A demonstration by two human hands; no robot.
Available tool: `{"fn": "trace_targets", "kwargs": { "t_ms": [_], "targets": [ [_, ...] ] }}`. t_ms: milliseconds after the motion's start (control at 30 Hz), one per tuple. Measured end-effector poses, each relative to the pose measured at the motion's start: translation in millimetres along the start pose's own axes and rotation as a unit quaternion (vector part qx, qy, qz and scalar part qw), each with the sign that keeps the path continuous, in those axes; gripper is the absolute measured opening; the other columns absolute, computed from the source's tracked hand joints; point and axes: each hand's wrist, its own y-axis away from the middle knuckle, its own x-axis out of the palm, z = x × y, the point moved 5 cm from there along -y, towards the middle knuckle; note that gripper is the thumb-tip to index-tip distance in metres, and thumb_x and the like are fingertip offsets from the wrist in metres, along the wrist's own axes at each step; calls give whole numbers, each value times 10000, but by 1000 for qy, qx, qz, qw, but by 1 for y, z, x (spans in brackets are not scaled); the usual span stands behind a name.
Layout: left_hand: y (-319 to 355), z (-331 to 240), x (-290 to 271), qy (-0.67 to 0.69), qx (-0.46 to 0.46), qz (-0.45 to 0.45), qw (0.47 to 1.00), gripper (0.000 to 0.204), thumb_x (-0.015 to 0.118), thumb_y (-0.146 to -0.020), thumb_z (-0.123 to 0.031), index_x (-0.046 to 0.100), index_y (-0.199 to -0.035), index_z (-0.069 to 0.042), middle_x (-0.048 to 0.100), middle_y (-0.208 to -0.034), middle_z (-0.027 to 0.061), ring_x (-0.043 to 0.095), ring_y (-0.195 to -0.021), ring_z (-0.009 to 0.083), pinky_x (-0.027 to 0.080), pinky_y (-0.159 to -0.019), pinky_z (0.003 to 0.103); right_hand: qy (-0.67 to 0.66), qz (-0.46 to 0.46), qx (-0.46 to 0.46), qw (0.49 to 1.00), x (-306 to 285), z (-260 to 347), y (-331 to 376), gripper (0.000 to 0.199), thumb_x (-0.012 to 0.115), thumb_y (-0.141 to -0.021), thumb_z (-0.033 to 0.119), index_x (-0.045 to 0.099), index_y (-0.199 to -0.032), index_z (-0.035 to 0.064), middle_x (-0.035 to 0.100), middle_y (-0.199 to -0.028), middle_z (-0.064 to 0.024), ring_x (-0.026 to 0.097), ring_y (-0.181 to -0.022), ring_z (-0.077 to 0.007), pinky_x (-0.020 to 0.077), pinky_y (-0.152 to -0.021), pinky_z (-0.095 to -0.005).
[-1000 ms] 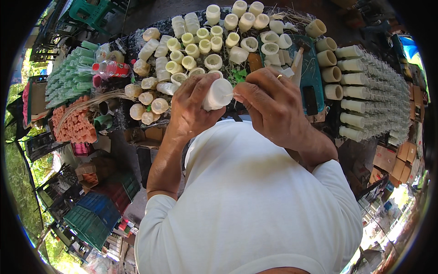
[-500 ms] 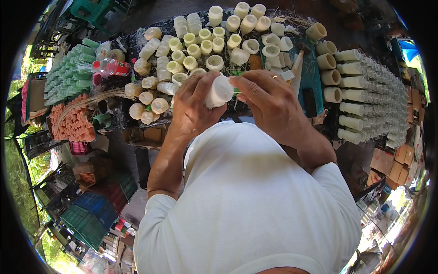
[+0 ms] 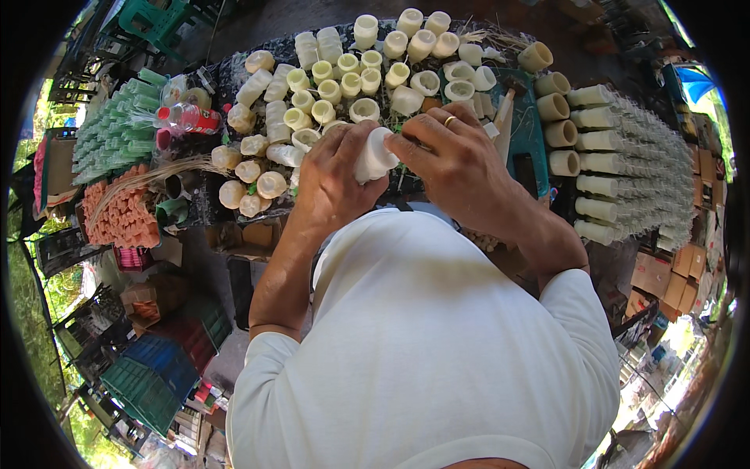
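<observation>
Both hands (image 3: 391, 160) pinch one cream cup (image 3: 373, 154) by its sides; it seems light, thin-walled, easily crushed.

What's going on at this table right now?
A person in a white shirt holds one small cream-coloured cup between both hands above a crowded table. The left hand grips it from below, and the right hand, which wears a ring, closes on it from the side. Many similar cups cover the table in front; stacked rows of them lie to the right and green tubes to the left.
</observation>
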Motion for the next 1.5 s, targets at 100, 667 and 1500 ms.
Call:
{"fn": "trace_targets", "kwargs": {
  "t_ms": [100,667,1500],
  "targets": [
    [-2,4,-1,15,-25,6,1000,606,852,-721,-84,614,-1277,-49,710,-1167,170,705,-1042,379,589,-887,448,-31,-13,19,999,-2,-11,1,338,806,-741,21,736,-1069,62,650,-924,-46,672,-849,-228,496,-880,-395],
    [-1,10,0,27,-30,2,999,596,855,-725,-99,621,-1270,-35,715,-1134,171,713,-1012,378,590,-863,439,-30,17,-26,999,12,-7,-10,246,740,-731,45,718,-974,71,636,-942,-44,680,-873,-203,448,-901,-371],
    [-12,18,4,249,-158,55,954,623,874,-731,-143,626,-1284,-2,728,-1039,94,689,-903,179,559,-818,333,-121,-3,15,992,4,-35,-35,100,748,-877,77,716,-967,51,702,-874,-69,662,-805,-281,474,-830,-405]
  ]
}}
